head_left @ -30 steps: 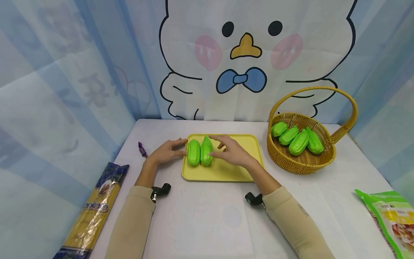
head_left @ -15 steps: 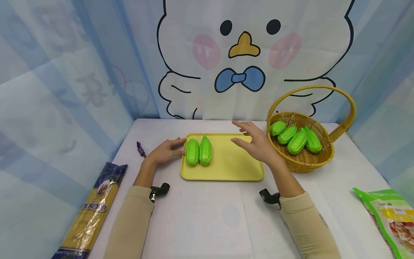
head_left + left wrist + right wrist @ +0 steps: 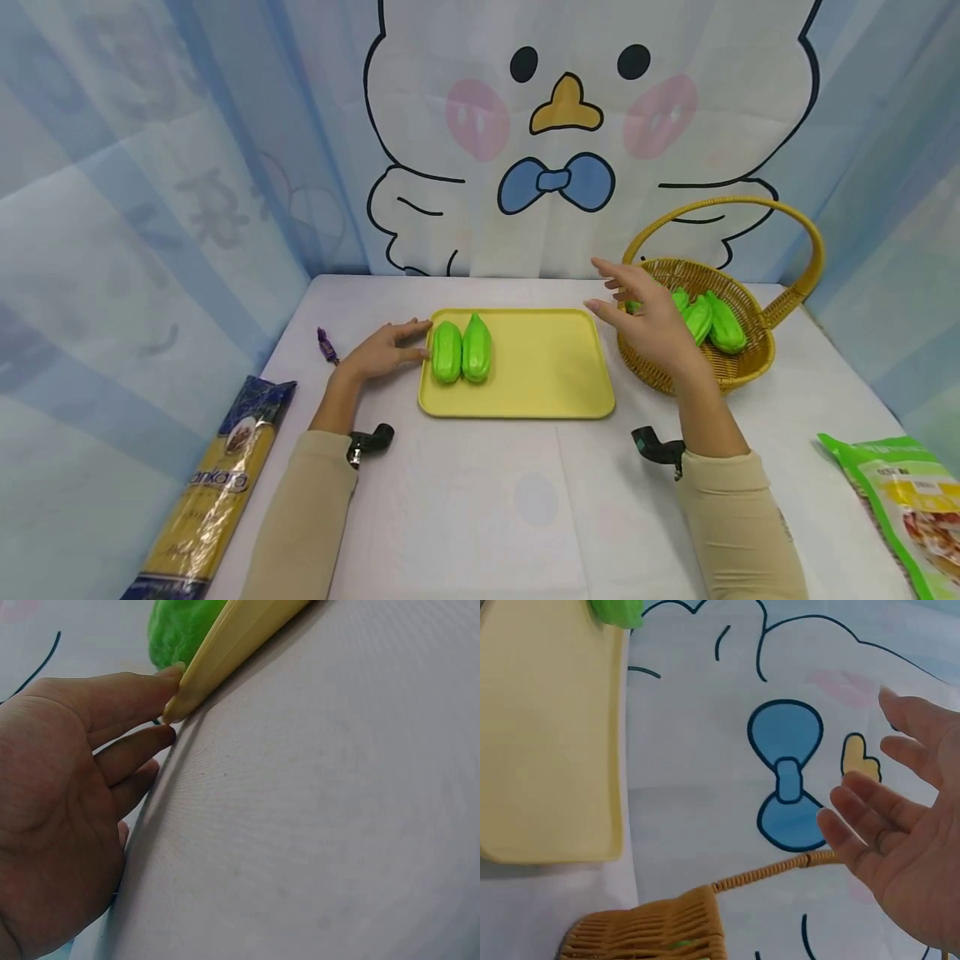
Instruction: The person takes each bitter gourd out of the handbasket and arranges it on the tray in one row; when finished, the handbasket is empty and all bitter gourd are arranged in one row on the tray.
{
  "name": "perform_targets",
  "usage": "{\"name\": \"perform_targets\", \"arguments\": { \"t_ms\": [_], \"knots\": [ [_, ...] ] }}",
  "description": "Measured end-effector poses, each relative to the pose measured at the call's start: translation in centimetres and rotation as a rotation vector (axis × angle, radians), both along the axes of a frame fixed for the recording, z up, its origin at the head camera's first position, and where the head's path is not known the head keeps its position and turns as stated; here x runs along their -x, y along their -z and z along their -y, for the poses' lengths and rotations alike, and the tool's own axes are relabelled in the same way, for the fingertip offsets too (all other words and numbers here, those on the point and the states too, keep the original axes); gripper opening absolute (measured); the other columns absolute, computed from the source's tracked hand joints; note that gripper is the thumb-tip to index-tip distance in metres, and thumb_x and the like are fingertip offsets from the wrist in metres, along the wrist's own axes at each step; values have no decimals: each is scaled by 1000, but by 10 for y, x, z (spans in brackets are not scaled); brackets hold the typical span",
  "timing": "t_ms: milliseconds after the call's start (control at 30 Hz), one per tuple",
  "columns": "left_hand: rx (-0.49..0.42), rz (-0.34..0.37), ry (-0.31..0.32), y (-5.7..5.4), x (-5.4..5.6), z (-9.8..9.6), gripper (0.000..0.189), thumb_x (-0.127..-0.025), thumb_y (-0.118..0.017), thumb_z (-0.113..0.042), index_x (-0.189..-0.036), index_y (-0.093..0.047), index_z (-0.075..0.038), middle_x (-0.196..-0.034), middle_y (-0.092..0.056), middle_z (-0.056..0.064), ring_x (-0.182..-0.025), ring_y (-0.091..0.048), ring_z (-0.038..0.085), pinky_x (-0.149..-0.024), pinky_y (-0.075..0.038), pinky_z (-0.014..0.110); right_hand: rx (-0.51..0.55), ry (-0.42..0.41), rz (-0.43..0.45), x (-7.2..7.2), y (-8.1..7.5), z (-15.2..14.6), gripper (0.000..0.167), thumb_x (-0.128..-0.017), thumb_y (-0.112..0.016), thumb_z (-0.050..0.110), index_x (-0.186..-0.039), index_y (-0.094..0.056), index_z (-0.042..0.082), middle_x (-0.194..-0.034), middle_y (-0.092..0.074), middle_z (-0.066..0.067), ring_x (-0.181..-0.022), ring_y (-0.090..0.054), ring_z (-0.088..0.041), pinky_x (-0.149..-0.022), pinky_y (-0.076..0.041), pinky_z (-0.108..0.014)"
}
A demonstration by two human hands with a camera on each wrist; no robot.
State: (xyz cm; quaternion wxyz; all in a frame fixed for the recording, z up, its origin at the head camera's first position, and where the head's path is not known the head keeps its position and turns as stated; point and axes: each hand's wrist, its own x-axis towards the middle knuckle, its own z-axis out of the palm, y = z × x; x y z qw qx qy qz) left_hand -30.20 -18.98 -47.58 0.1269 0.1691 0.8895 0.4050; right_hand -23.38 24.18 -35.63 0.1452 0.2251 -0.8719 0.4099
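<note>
Left of centre, the left hand (image 3: 384, 352) touched the yellow tray (image 3: 543, 367), fingers straight; the right hand (image 3: 651, 318) hung empty, fingers apart — the green vegetables (image 3: 477, 350) looked light, slick, best held mid-body.

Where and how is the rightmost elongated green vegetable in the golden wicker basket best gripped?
Probably the middle of the vegetable, from above and the near side, through the open top of the basket, avoiding its arched handle. Its long, tapering body should suit a crosswise pinch; another green vegetable crowds its left side.
</note>
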Motion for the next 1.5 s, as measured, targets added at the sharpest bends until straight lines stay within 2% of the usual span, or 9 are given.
{"name": "perform_targets", "arguments": {
  "t_ms": [100,200,400,533,767,900,1033,1167,1500],
  "knots": [
    [7,3,-6,0,0,0,73,-95,-73,-46,-158,-46,-23,-171,-29,10,-162,-16,33,-132,-3,59,-7,51,-7,-3,-5,-11,59,-99,-72,16,-155,-52,22,-135,-61,-9,-115,-54,-11,-101,-54,-33],
    [7,10,-10,0,0,-1,72,-95,-73,-46,-158,-46,-23,-171,-29,9,-162,-16,34,-132,-3,59,-13,97,-8,-4,-7,-23,57,-99,-73,17,-153,-55,21,-135,-61,-10,-111,-51,3,-96,-51,-18],
    [7,13,-14,0,-1,-1,72,-95,-72,-46,-158,-46,-24,-171,-29,9,-162,-14,34,-132,0,60,-2,152,-17,-5,-7,-46,50,-99,-72,15,-148,-60,14,-145,-58,-13,-112,-49,10,-93,-48,-11],
    [14,10,-17,-1,-1,-1,72,-95,-72,-46,-158,-46,-24,-171,-29,9,-162,-14,34,-132,0,60,-16,205,-4,-7,-8,-56,49,-101,-70,22,-149,-59,18,-147,-58,-11,-112,-49,9,-93,-48,-16],
    [29,7,-22,-1,-2,0,72,-95,-72,-48,-159,-46,-25,-171,-29,8,-162,-12,36,-131,-1,61,-22,289,56,-4,-1,-73,56,-102,-67,37,-155,-52,27,-153,-52,-12,-122,-52,-18,-97,-48,-27],
    [29,7,-25,0,-2,0,72,-95,-72,-48,-158,-46,-26,-171,-29,8,-163,-9,37,-131,0,61,-64,329,49,1,8,-83,58,-102,-67,38,-156,-51,24,-148,-56,-14,-114,-52,-22,-92,-47,-32],
    [21,7,-21,0,-1,0,72,-95,-72,-48,-158,-46,-25,-171,-29,8,-162,-12,36,-131,-1,61,-101,336,69,5,16,-92,61,-104,-65,37,-158,-47,16,-150,-52,-23,-117,-54,-35,-95,-50,-53],
    [21,6,-16,0,-1,-1,72,-95,-72,-47,-159,-46,-24,-171,-29,8,-162,-13,35,-132,-1,60,-126,341,125,5,23,-101,65,-105,-62,41,-160,-42,14,-157,-43,-27,-129,-49,-50,-100,-46,-69],
    [16,2,-1,-1,0,-1,72,-96,-72,-46,-159,-46,-22,-171,-30,10,-161,-20,32,-133,-3,56,-197,386,199,8,33,-116,70,-105,-59,46,-163,-37,14,-159,-38,-30,-133,-46,-53,-99,-45,-73]
  ]
}}
